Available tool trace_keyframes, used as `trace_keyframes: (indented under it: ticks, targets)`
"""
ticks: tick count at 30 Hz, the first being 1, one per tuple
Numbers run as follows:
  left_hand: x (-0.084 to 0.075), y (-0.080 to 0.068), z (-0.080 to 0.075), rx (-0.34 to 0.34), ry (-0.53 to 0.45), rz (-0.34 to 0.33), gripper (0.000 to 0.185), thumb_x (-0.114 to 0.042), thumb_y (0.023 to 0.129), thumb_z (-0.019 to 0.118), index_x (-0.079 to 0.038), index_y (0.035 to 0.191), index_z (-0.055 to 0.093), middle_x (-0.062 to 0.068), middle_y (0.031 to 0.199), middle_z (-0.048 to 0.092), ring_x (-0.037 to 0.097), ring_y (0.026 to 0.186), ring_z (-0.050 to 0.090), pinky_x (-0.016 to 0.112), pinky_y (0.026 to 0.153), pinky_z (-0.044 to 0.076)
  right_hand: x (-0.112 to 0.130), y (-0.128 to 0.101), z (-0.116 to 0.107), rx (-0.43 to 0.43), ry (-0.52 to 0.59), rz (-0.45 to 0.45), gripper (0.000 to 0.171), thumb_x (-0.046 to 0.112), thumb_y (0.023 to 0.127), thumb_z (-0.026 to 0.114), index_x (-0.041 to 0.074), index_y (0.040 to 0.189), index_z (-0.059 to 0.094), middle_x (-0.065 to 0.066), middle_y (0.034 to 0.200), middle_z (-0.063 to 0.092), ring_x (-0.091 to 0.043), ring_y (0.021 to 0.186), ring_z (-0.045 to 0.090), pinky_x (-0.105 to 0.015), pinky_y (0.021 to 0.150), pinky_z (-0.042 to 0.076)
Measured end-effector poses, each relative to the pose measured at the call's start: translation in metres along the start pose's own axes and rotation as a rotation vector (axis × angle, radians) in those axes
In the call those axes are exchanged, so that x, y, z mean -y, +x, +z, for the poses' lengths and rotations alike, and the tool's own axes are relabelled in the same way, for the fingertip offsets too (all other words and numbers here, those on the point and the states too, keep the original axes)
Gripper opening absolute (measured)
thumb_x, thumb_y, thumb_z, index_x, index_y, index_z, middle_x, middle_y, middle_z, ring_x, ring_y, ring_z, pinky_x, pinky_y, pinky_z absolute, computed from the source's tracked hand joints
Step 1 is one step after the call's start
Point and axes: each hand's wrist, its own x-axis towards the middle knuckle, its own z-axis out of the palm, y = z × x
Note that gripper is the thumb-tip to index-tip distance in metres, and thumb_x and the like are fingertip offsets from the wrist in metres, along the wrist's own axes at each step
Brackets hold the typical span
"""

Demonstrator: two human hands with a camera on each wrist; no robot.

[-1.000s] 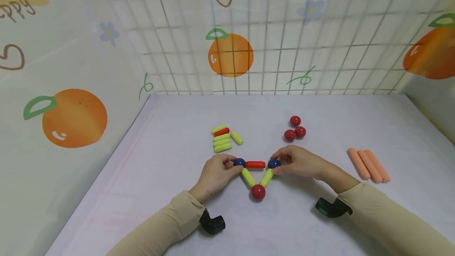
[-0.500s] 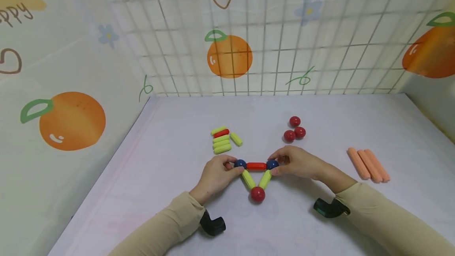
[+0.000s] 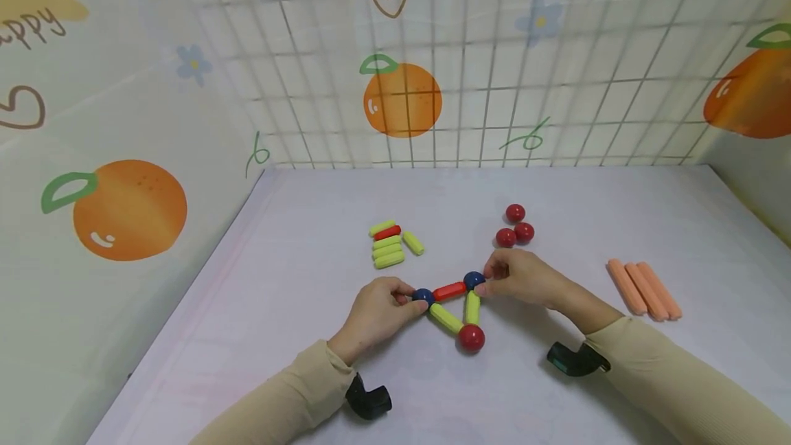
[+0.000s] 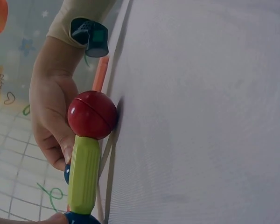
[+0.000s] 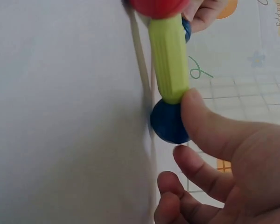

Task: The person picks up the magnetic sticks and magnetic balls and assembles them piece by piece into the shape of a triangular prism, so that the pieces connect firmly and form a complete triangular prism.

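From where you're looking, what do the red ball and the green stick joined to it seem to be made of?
The red ball looks like glossy hard plastic: it shows sharp highlights and a moulded seam around its middle. The green stick seems plastic too, duller, with fine lengthwise ribs. What is inside them cannot be seen.

On the counter [image 3: 309, 362] lies a triangle: two blue balls joined by a red rod [image 3: 449, 290], two green rods running down to a red ball [image 3: 471, 338]. The left hand [image 3: 377, 311] pinches the left blue ball [image 3: 423, 296]; the right hand [image 3: 522, 279] pinches the right blue ball [image 3: 474, 280]. Three red balls [image 3: 515, 225], a rod pile [image 3: 391, 244] and orange rods [image 3: 645, 289] lie behind.
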Motion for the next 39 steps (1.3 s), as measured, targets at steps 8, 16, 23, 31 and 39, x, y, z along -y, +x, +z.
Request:
trace_keyframes:
  ticks: [8, 16, 23, 31, 39]
  targets:
    - [-0.003, -0.002, 0.004, 0.022, 0.04, 0.029, 0.033, -0.039, 0.077, 0.074, -0.013, 0.096, 0.065, -0.001, 0.082, 0.056, 0.015, 0.078, 0.049, 0.027, 0.067, 0.039, 0.002, 0.002, 0.003, -0.065, -0.027, -0.009, 0.025, 0.026, 0.08, 0.073, 0.01, 0.097, 0.064, -0.005, 0.079, 0.054, -0.019, 0.073, 0.048, -0.027, 0.058, 0.041]
    - [-0.003, -0.002, 0.009, 0.044, 0.034, 0.013, 0.037, -0.044, 0.076, 0.073, -0.013, 0.094, 0.061, -0.001, 0.085, 0.056, 0.015, 0.079, 0.049, 0.027, 0.067, 0.04, 0.001, -0.009, 0.003, -0.037, -0.079, -0.075, 0.045, 0.028, 0.082, 0.07, 0.014, 0.124, 0.06, -0.002, 0.081, 0.057, -0.017, 0.069, 0.049, -0.024, 0.054, 0.041]
    - [-0.005, -0.003, 0.008, 0.041, 0.041, 0.034, 0.039, -0.047, 0.076, 0.073, -0.014, 0.093, 0.06, -0.001, 0.084, 0.056, 0.014, 0.078, 0.049, 0.026, 0.066, 0.039, 0.001, -0.033, 0.002, 0.008, -0.141, -0.102, 0.043, 0.043, 0.072, 0.076, 0.015, 0.101, 0.063, -0.002, 0.085, 0.054, -0.015, 0.074, 0.047, -0.026, 0.06, 0.04]
    - [0.007, 0.013, -0.009, -0.149, 0.096, 0.054, 0.04, -0.041, 0.079, 0.071, -0.009, 0.101, 0.062, 0.005, 0.087, 0.056, 0.016, 0.077, 0.048, 0.027, 0.067, 0.038, 0.003, -0.04, 0.005, 0.036, -0.183, -0.123, 0.044, 0.042, 0.066, 0.081, 0.015, 0.095, 0.062, 0.0, 0.084, 0.053, -0.016, 0.08, 0.047, -0.027, 0.066, 0.04]
    - [0.032, 0.037, -0.026, -0.239, 0.246, 0.034, 0.032, -0.023, 0.08, 0.07, -0.008, 0.107, 0.061, 0.008, 0.09, 0.053, 0.019, 0.076, 0.049, 0.028, 0.064, 0.037, -0.002, -0.042, 0.007, 0.034, -0.185, -0.112, 0.039, 0.04, 0.067, 0.081, 0.018, 0.093, 0.061, 0.001, 0.084, 0.053, -0.016, 0.081, 0.047, -0.026, 0.067, 0.04]
